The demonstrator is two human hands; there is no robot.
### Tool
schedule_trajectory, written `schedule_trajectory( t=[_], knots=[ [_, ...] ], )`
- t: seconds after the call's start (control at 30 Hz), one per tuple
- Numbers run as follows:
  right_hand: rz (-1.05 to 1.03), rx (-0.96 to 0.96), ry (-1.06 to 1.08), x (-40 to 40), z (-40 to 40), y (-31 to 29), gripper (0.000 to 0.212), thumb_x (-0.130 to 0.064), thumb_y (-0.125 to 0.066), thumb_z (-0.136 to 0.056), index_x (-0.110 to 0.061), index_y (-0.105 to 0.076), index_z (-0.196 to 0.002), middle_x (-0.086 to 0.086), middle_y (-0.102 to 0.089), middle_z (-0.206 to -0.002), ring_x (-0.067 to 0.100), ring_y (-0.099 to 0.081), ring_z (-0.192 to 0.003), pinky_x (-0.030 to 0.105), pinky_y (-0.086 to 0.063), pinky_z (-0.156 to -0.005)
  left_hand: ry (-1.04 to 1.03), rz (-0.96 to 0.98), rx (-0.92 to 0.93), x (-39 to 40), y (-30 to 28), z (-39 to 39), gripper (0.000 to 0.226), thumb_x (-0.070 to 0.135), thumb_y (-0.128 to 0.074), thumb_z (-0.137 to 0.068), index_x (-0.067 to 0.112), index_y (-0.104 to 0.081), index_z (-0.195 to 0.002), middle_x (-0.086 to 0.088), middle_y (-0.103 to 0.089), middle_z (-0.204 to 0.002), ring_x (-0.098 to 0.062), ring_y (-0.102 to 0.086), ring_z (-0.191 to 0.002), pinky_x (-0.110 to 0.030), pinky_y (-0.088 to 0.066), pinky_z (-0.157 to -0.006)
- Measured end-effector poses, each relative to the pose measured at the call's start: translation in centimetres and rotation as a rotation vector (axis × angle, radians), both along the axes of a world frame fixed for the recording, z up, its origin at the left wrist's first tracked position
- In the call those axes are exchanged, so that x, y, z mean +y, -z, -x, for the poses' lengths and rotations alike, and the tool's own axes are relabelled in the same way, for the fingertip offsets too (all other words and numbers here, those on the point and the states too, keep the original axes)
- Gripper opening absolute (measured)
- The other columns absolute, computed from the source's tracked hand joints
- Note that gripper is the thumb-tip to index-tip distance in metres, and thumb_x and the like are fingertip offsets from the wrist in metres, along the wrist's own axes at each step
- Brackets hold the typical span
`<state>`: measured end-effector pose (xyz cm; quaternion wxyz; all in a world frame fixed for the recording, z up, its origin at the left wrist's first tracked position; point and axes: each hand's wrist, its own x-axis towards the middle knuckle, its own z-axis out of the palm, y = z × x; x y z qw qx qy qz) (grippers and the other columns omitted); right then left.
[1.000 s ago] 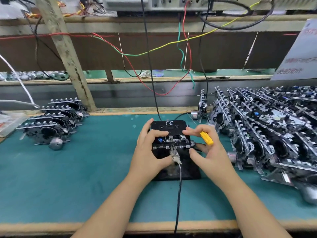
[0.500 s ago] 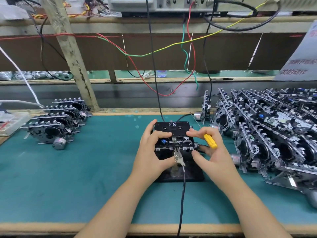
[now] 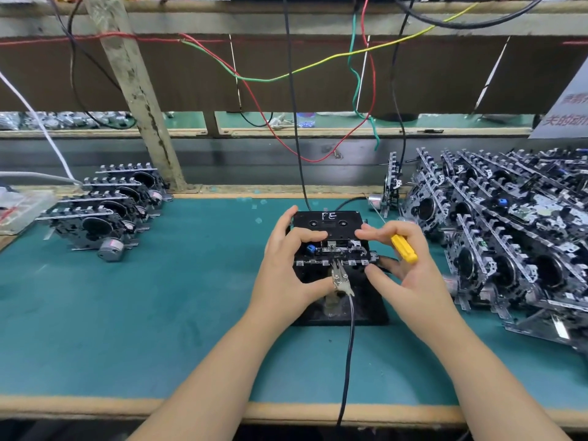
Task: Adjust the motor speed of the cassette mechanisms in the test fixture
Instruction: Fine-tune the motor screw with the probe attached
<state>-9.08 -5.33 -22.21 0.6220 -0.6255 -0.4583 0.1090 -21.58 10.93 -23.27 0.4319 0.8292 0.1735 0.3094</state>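
Note:
A black test fixture (image 3: 366, 310) sits mid-table on the green mat. A cassette mechanism (image 3: 332, 254) rests in it under a black cassette (image 3: 327, 221) marked in white. A metal clip (image 3: 340, 278) on a black cable bites the mechanism's front edge. My left hand (image 3: 286, 268) grips the mechanism's left side, fingers on the cassette, thumb at the front. My right hand (image 3: 410, 275) pinches the right side with forefinger and thumb, while a yellow-handled screwdriver (image 3: 403, 248) lies held across its fingers.
A dense pile of cassette mechanisms (image 3: 509, 237) fills the right of the table. Several more mechanisms (image 3: 105, 211) stand in a row at the left. A clear plastic box (image 3: 22, 208) sits far left. Coloured wires (image 3: 318, 65) hang from the shelf behind.
Both hands keep their hold on the mechanism with hardly any shift. The camera has tipped down a little, so the scene sits slightly higher and to the right.

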Motion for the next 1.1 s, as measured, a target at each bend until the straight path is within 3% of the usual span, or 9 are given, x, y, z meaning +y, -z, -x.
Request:
schedule_trajectory(
  t=[0.17, 0.3, 0.43, 0.57, 0.63, 0.73, 0.87, 0.93, 1.1],
  knots=[
    [0.002, -0.036, 0.003, 0.2, -0.1, 0.0, 0.058, 0.014, -0.058, -0.091, -0.038, -0.049, -0.112, -0.005, -0.064, -0.130, 0.014, -0.049, -0.138, 0.036, -0.049, -0.106, 0.025, -0.001, 0.019, 0.0, -0.4, 0.3, 0.066, 0.029, -0.090, -0.063, 0.054, -0.054, -0.112, 0.028, -0.014, -0.161, 0.001, -0.025, -0.147, -0.032, -0.034, -0.111],
    [0.065, -0.158, -0.001, -0.1, -1.4, -0.6, 0.066, 0.012, -0.067, -0.085, -0.040, -0.042, -0.118, -0.009, -0.055, -0.142, 0.017, -0.048, -0.138, 0.032, -0.050, -0.102, 0.112, -0.007, 0.126, 1.1, -1.5, 1.0, 0.061, 0.050, -0.081, -0.061, 0.058, -0.053, -0.114, 0.029, -0.010, -0.161, 0.011, -0.025, -0.142, -0.014, -0.030, -0.103],
    [0.352, -0.257, -0.015, 0.5, -3.3, -2.3, 0.066, -0.002, -0.076, -0.081, -0.040, -0.032, -0.113, -0.029, -0.038, -0.153, 0.000, -0.042, -0.140, 0.039, -0.049, -0.106, 0.272, -0.049, 0.266, 3.8, -3.1, 2.0, 0.067, 0.023, -0.086, -0.076, 0.061, -0.053, -0.121, 0.028, -0.015, -0.161, 0.015, -0.021, -0.143, -0.019, -0.032, -0.107],
    [0.633, -0.167, -0.095, 1.2, -4.9, -4.9, 0.069, -0.043, -0.086, -0.060, -0.045, -0.035, -0.107, -0.030, -0.044, -0.144, 0.013, -0.052, -0.133, 0.049, -0.044, -0.110, 0.342, 0.035, 0.337, 6.2, -4.9, 2.3, 0.091, 0.016, -0.086, -0.075, 0.061, -0.038, -0.138, 0.028, -0.039, -0.149, 0.013, -0.033, -0.139, -0.030, -0.039, -0.114],
    [0.743, -0.233, -0.093, 1.6, -5.4, -6.1, 0.071, -0.045, -0.088, -0.055, -0.046, -0.037, -0.104, -0.035, -0.049, -0.131, 0.015, -0.055, -0.129, 0.047, -0.044, -0.109, 0.319, 0.044, 0.401, 7.1, -5.5, 2.0, 0.103, 0.016, -0.089, -0.074, 0.052, -0.029, -0.149, 0.017, -0.042, -0.150, 0.008, -0.041, -0.137, -0.028, -0.039, -0.115],
    [0.834, -0.337, -0.077, 2.4, -5.8, -7.6, 0.072, -0.039, -0.093, -0.055, -0.046, -0.037, -0.100, -0.030, -0.052, -0.129, 0.006, -0.055, -0.126, 0.038, -0.046, -0.103, 0.278, -0.018, 0.471, 7.8, -6.2, 1.3, 0.109, 0.024, -0.093, -0.066, 0.043, -0.028, -0.153, 0.011, -0.047, -0.149, 0.005, -0.048, -0.130, -0.024, -0.040, -0.112],
    [0.813, -0.389, -0.047, 2.7, -5.9, -8.3, 0.075, -0.038, -0.095, -0.051, -0.045, -0.037, -0.098, -0.030, -0.054, -0.126, -0.026, -0.044, -0.110, 0.011, -0.036, -0.077, 0.252, -0.056, 0.483, 7.9, -6.3, 1.0, 0.111, 0.028, -0.095, -0.061, 0.043, -0.032, -0.151, 0.015, -0.050, -0.143, 0.004, -0.052, -0.128, -0.026, -0.038, -0.115],
    [0.808, -0.379, -0.039, 2.6, -5.8, -8.0, 0.076, -0.040, -0.095, -0.050, -0.046, -0.038, -0.099, -0.031, -0.054, -0.126, -0.020, -0.047, -0.112, 0.018, -0.038, -0.080, 0.250, -0.044, 0.463, 7.9, -6.0, 1.1, 0.107, 0.029, -0.095, -0.059, 0.044, -0.036, -0.147, 0.019, -0.051, -0.138, 0.007, -0.051, -0.127, -0.025, -0.037, -0.115],
    [0.811, -0.259, -0.074, 2.6, -5.8, -7.4, 0.078, -0.044, -0.093, -0.043, -0.047, -0.039, -0.098, -0.034, -0.054, -0.126, 0.006, -0.052, -0.129, 0.046, -0.042, -0.108, 0.247, -0.027, 0.427, 7.9, -5.7, 1.1, 0.098, 0.027, -0.095, -0.060, 0.048, -0.041, -0.138, 0.021, -0.054, -0.135, 0.011, -0.051, -0.126, -0.025, -0.037, -0.115]
  ],
)
